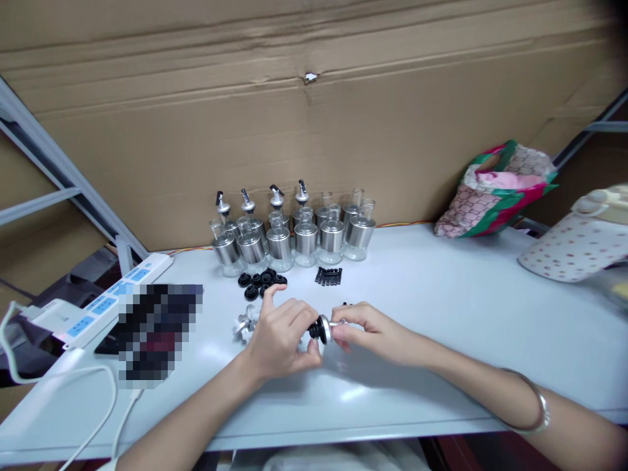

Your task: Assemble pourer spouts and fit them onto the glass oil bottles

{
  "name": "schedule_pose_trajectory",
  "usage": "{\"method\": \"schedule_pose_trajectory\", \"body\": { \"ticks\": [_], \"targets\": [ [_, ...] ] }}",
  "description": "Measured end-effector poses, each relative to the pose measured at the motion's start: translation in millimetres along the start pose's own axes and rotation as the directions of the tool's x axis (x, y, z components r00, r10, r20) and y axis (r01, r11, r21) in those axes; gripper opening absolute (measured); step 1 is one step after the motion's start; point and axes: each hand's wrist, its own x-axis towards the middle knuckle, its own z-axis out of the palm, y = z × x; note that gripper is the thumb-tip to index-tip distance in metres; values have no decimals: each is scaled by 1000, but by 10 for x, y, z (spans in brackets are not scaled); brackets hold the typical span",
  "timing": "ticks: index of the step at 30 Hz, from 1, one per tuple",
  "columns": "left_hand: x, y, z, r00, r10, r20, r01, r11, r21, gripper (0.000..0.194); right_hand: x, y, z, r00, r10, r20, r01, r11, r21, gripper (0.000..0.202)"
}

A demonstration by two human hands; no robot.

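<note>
Between my hands is a bottle pourer (324,329) with a black ribbed stopper and a silver collar, lying sideways above the table. My left hand (287,332) is closed on its black stopper end, index finger raised. My right hand (366,331) pinches the thin silver spout on the other side. Silver metal pourer parts (243,326) lie just left of my left hand, partly hidden by it. Black rubber stoppers (267,277) are heaped beyond that hand. A group of small black pieces (328,276) lies farther back, beyond both hands.
Several glass bottles with steel sleeves (305,243) stand in rows at the back, some with pourers fitted. On the left are a power strip (105,304), a pixelated dark device (157,333) and white cables (116,399). A patterned bag (490,196) and dotted container (572,245) stand right.
</note>
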Motion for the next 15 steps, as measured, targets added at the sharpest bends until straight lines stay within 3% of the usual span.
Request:
{"method": "schedule_pose_trajectory", "body": {
  "ticks": [7, 15],
  "targets": [
    [25, -28, 10, 1000, -4, -6, 4, 998, 70, 12, -4, -48, -13, 999, 14, -37, -15, 1000, -14, 45],
    [17, -29, 12, 999, 28, 17, -30, 989, 144, 15, -11, -44, 4, 985, -147, -88, 126, 971, -205, 45]
  ]
}}
